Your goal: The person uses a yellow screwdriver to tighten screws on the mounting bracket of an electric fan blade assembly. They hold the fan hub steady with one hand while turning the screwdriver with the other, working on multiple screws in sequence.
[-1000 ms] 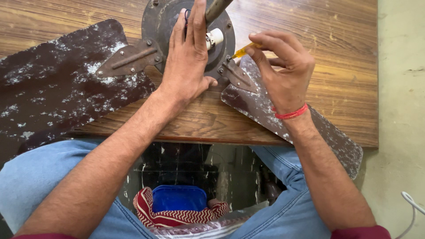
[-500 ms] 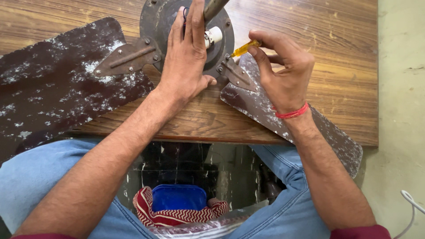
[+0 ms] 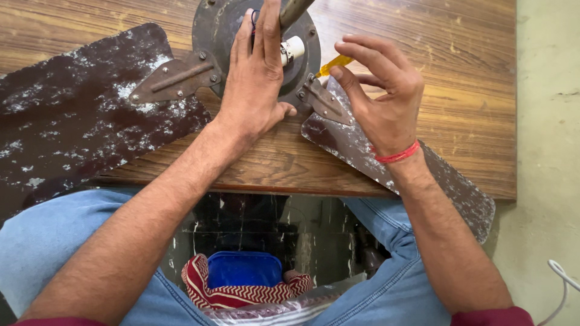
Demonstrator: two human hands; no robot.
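Observation:
A dark round ceiling-fan motor (image 3: pixel 217 27) lies on a wooden table (image 3: pixel 459 90), with two dirty brown blades bolted to it. My left hand (image 3: pixel 257 78) lies flat on the motor, fingers spread over its white centre part (image 3: pixel 292 49). My right hand (image 3: pixel 380 90) grips a yellow-handled screwdriver (image 3: pixel 334 64) with its tip at the metal bracket (image 3: pixel 320 99) of the right blade (image 3: pixel 435 175). The left blade (image 3: pixel 66 115) stretches off to the left.
The table's front edge runs just above my knees in blue jeans. Below it on the dark floor sits a blue box (image 3: pixel 244 270) wrapped in red striped cloth (image 3: pixel 208 288). A pale floor and a white cable (image 3: pixel 562 274) are at the right.
My right hand's fingers have shifted slightly on the screwdriver. My left hand stays pressed on the motor.

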